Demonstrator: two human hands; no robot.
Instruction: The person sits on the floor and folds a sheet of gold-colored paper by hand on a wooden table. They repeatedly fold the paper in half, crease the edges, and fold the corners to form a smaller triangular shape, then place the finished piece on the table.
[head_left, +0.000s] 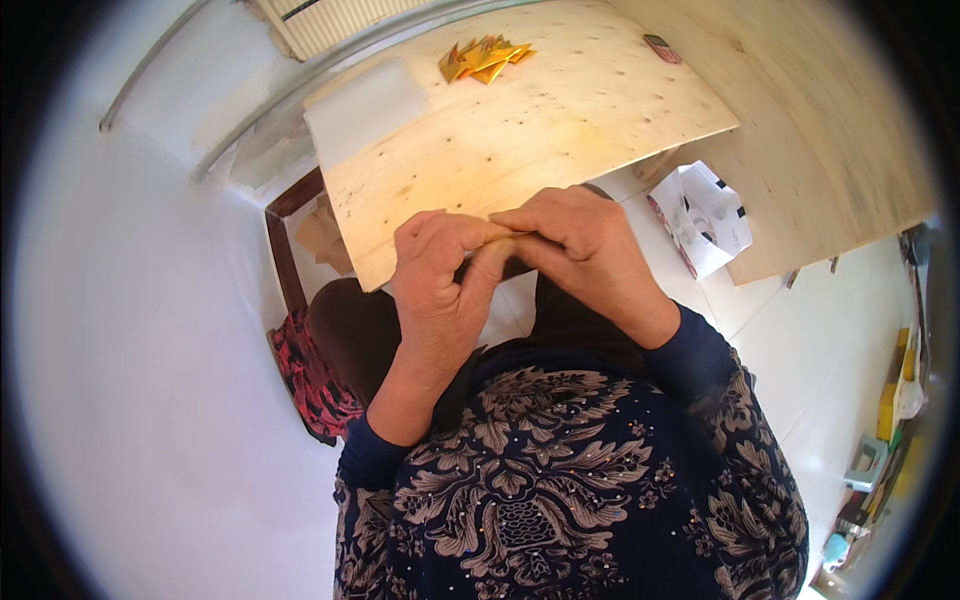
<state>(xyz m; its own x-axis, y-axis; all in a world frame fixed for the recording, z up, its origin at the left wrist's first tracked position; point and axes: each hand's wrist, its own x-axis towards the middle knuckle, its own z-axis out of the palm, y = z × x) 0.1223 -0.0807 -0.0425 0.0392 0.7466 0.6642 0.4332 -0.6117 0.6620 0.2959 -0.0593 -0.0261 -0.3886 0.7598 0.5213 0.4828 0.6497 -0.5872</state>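
Observation:
My left hand [440, 265] and my right hand [580, 235] meet fingertip to fingertip over the near edge of the wooden table [560, 115]. Thumb and forefinger are pinched together on each hand. Whatever they pinch is hidden by the fingers or too small to name. Beyond them, toward the far edge of the tabletop, lies a small pile of shiny gold folded paper pieces [487, 60], apart from both hands.
A grey-white sheet [368, 108] lies at the table's far left. A mobile phone [661, 48] rests at the far right. Right of the table stands a white paper bag [702, 220], below a wooden board [830, 150]. Red-and-black patterned cloth [308, 380] is at my left.

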